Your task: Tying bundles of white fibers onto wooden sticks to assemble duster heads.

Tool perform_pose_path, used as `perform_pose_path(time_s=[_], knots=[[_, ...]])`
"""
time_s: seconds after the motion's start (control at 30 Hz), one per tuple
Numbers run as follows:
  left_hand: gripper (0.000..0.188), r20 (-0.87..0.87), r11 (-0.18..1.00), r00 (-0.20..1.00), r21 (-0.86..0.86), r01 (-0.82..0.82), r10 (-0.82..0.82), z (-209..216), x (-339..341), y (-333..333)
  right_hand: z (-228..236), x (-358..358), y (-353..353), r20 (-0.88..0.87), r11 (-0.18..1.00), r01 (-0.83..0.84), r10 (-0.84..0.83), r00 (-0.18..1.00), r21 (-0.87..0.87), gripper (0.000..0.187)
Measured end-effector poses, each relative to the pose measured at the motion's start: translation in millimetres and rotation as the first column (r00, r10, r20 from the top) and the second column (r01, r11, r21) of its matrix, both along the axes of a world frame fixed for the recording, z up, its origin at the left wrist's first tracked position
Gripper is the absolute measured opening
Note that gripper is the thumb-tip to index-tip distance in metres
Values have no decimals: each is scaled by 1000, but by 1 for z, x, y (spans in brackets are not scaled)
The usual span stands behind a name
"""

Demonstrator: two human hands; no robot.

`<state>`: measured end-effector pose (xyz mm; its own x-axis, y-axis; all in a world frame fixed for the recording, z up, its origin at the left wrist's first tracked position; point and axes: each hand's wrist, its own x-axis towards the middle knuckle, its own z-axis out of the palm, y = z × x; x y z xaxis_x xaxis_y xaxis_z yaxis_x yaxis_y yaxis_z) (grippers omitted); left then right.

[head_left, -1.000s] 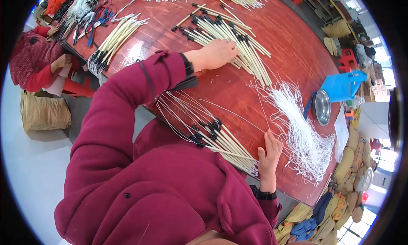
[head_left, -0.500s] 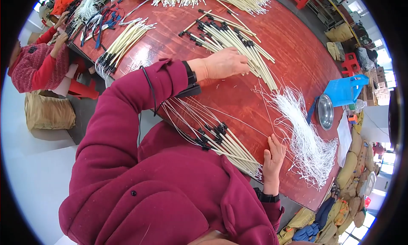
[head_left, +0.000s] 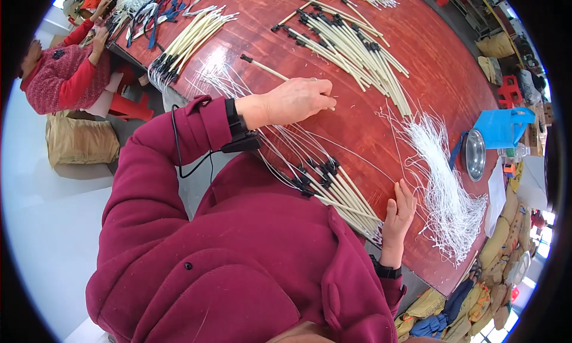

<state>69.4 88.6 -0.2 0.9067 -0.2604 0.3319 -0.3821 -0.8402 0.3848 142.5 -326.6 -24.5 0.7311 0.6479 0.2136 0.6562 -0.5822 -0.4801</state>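
Observation:
My left hand [head_left: 300, 100] is closed around a pale thin stick [head_left: 269, 69] with a black fitting on its far end. The hand covers the stick's middle. To the right of it lies a loose heap of similar black-tipped sticks [head_left: 357, 48] on the red table. Close to my body is another bundle of sticks [head_left: 348, 194], with white strings trailing left from the black ends. My right hand [head_left: 399, 218] rests beside this bundle with its fingers stretched out, holding nothing. A pile of white strings [head_left: 447, 191] spreads just right of it.
A blue watering can [head_left: 500, 127] and a metal bowl [head_left: 475, 155] sit at the table's right edge. Another stick bundle [head_left: 193, 42] lies far left. Across the left side, a person in red [head_left: 68, 75] works. Stuffed sacks [head_left: 494, 242] line the right.
My left hand has moved left from the stick heap, bringing one stick with it. My right hand stays by the near bundle. The whole view has shifted slightly.

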Motion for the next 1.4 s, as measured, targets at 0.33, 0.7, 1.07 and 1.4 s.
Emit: perform_pose_path(time_s=[0.33, 0.7, 1.07, 1.4], knots=[[24, 46, 996, 999, -86, -11, 15, -7, -20, 18, 1, -10, 9, -16, 997, 80, -80, 997, -5, 41], [18, -146, 968, 982, -201, -149, 121, -4, -52, 4, -1, -14, 11, -10, 990, 139, -139, 990, 3, 40], [18, -165, 971, 978, -176, -159, 130, -6, -55, -1, -1, -15, 15, -2, 986, 165, -165, 986, 22, 38], [17, -175, 969, 976, -187, -162, 130, -9, -57, -5, 0, -16, 19, 27, 981, 191, -191, 981, 18, 34]])
